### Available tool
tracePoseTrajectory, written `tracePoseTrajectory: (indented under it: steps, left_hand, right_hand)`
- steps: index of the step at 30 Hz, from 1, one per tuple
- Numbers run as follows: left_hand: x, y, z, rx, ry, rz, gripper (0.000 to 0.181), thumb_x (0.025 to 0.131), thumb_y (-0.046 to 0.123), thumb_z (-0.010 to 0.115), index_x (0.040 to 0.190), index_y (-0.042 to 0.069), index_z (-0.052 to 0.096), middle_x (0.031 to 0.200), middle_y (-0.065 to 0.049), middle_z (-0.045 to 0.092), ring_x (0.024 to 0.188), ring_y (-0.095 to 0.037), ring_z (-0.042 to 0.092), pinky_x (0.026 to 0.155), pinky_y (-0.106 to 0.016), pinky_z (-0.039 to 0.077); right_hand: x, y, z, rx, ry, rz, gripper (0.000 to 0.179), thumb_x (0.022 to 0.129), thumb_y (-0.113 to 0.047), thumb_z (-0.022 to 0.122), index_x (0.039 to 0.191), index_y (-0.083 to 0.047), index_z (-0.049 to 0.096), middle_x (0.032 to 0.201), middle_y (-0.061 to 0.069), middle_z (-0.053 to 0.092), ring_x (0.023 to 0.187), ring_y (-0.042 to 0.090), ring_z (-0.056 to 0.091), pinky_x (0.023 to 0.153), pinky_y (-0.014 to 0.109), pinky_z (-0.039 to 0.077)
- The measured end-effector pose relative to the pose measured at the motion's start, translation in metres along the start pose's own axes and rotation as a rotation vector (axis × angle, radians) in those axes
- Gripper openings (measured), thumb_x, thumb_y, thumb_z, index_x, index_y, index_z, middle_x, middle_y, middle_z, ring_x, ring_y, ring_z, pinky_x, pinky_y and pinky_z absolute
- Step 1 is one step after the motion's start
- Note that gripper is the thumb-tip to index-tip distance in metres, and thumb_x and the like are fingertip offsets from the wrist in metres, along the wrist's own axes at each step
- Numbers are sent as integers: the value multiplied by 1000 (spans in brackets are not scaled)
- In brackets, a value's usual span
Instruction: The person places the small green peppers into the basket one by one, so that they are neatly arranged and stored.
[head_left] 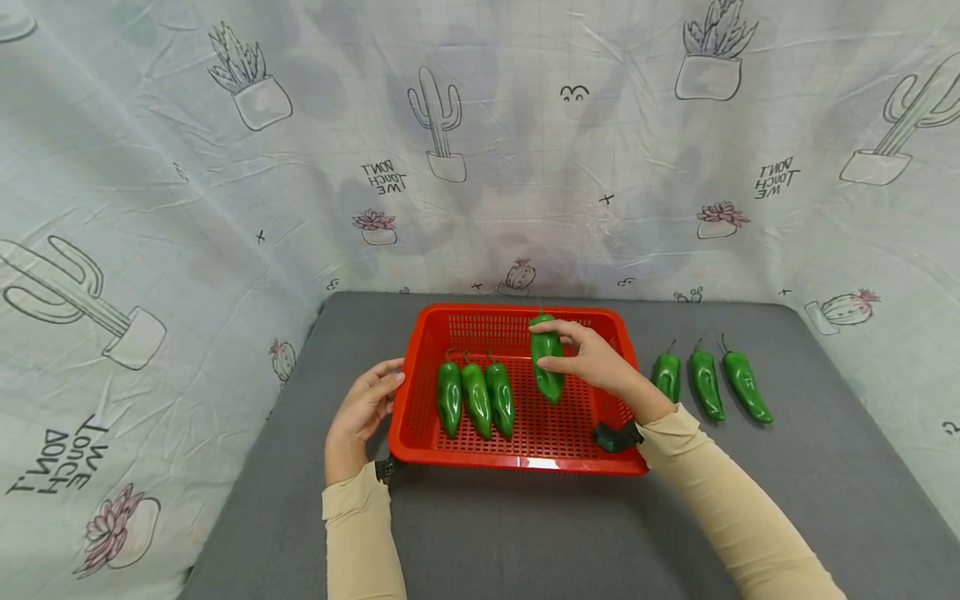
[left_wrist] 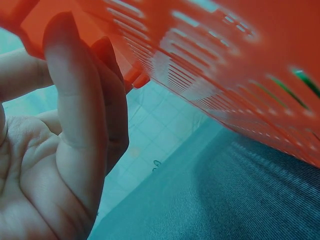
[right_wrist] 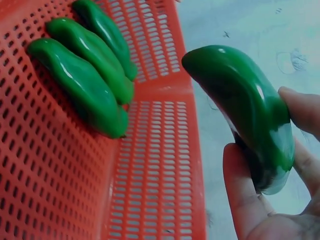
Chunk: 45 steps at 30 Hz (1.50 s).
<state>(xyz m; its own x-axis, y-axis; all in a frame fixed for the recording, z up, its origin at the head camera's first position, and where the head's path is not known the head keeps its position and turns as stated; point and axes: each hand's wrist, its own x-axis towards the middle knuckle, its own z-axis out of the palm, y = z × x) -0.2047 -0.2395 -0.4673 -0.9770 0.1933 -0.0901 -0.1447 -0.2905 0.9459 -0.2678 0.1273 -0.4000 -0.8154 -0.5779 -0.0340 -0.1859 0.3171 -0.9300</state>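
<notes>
A red perforated plastic basket (head_left: pixel 517 462) stands on the grey table. My left hand (head_left: pixel 366 406) grips its left rim, with the fingers (left_wrist: pixel 80 115) bent up under the edge in the left wrist view. My right hand (head_left: pixel 596 360) holds a green pepper (head_left: pixel 549 367) over the right half of the basket, stem end away from me. In the right wrist view the same pepper (right_wrist: pixel 245 105) is pinched between thumb and fingers. Three green peppers (head_left: pixel 477 396) lie side by side in the basket's left half, stems pointing away.
Three more green peppers (head_left: pixel 705 383) lie in a row on the grey table (head_left: pixel 517 533), right of the basket. A white curtain (head_left: pixel 495 167) with cactus drawings hangs behind the table and at both sides.
</notes>
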Motion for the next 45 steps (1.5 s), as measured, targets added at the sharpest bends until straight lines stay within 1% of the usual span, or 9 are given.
tracePoseTrajectory:
  steps: [5,10,17,22,26,29,34,40,45]
  left_hand:
    - [0,-1,-1,3,-3,4,33,99,3,45,130,-4,39,97,0,68,77,-10,67,63,-23,55]
    - [0,-1,0,-1,-5,10,31,99,2,45,129,-3,40,97,0,68,77,-10,67,64,-23,56]
    - [0,0,-1,-9,0,18,30,99,1,44,128,-2,41,95,1,69,75,-10,67,62,-22,55]
    - [0,0,-2,-8,2,10,29,99,2,45,128,-1,41,94,2,69,75,-9,67,62,-22,55]
    - [0,0,-2,-3,9,9,31,99,2,45,129,-3,40,94,2,69,75,-10,67,61,-22,55]
    - [0,-1,-2,2,7,9,35,99,2,45,132,-6,36,94,2,69,75,-9,67,61,-22,55]
    - [1,-3,-3,11,-5,10,41,99,3,43,136,-10,30,95,3,69,76,-9,66,60,-21,54]
    - [2,-2,-2,7,3,9,36,99,3,44,133,-7,35,94,3,69,75,-9,66,60,-21,54]
    - [2,-1,-1,3,-2,4,33,99,3,44,131,-4,38,98,1,68,76,-10,67,64,-22,55]
  right_hand:
    - [7,4,11,-18,-16,24,52,86,-22,71,134,-17,51,129,15,51,113,33,55,76,36,54]
    - [13,6,19,-53,-30,34,51,86,-21,71,133,-14,52,130,16,52,113,35,54,78,36,53]
    - [21,10,28,-71,-32,137,50,86,-19,71,132,-15,53,122,16,57,103,30,58,73,34,52]
    - [25,11,35,-108,-33,178,47,85,-16,71,129,-15,56,121,15,59,96,26,59,71,34,51]
    - [28,13,40,-94,-45,200,48,84,-14,72,130,-13,56,116,15,62,93,25,59,70,34,51]
    - [28,15,42,-67,-39,225,49,85,-14,71,131,-12,55,119,16,60,99,27,58,74,35,51]
    - [28,20,41,-58,-10,265,51,85,-15,71,133,-12,53,137,15,48,115,33,50,82,40,48]
    - [29,25,41,-108,-13,263,50,85,-16,71,132,-12,55,146,16,39,126,39,44,91,48,47]
    - [30,30,42,-144,-35,257,49,84,-15,72,130,-13,56,151,15,34,129,42,41,93,48,46]
